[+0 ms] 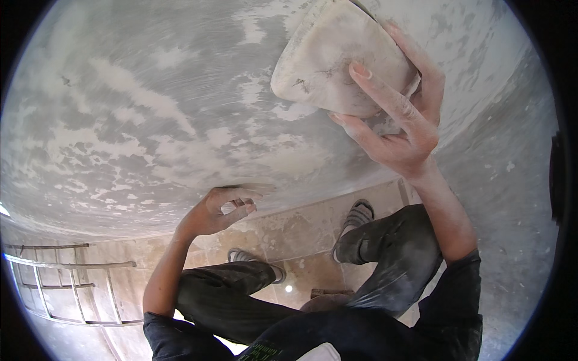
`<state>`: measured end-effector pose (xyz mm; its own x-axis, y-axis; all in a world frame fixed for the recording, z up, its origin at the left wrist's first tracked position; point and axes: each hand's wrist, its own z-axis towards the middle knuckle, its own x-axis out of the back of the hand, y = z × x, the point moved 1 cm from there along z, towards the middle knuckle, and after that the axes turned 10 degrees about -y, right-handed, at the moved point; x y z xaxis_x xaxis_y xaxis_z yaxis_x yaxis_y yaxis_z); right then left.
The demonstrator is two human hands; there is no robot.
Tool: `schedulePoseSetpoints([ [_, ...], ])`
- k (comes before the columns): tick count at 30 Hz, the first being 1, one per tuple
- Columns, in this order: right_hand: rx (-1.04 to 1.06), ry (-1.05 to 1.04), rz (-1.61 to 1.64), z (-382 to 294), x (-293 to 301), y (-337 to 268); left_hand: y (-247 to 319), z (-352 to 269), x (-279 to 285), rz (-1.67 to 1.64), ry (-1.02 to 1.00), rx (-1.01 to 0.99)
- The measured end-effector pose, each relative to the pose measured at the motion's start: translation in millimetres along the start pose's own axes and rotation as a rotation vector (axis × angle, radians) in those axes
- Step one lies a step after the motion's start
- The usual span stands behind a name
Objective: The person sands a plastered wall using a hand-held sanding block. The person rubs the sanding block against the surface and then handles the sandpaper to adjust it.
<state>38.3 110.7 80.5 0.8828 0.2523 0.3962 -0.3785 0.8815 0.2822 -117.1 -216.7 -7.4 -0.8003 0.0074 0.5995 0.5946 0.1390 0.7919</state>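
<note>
My right hand point(402, 122) grips a dust-covered, pale block point(325, 63), which looks like a hand sanding block, with its fingers spread over the back and edges. The block lies against a grey plaster wall point(171, 85) with patchy white filler and fine curved scratch marks. White dust coats the fingers. Lower and to the left, my left hand point(230, 207) is close to the wall's lower part, fingers loosely bent and thumb apart, holding nothing. Whether its fingertips touch the wall, I cannot tell. The block's working face is hidden.
A metal ladder point(74, 266) is at the lower left. Stone-like floor tiles point(298, 234) run along the wall's foot, where my sandalled feet point(354, 221) stand apart. A second grey wall point(501, 216) meets the first at right. A brownish object point(332, 295) is partly hidden below me.
</note>
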Motion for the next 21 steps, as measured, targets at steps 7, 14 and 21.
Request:
schedulePoseSetpoints([
  [7, -0.222, -0.057, 0.167, 15, 10, -23, -6, 1, -2, -0.027, -0.088, 0.093],
  [14, -0.212, -0.066, 0.108, 10, 12, -27, -14, 4, -8, 0.023, -0.216, 0.245],
  [21, -0.057, 0.006, -0.204, 3, 5, -22, -13, 11, -8, 0.030, -0.253, 0.231],
])
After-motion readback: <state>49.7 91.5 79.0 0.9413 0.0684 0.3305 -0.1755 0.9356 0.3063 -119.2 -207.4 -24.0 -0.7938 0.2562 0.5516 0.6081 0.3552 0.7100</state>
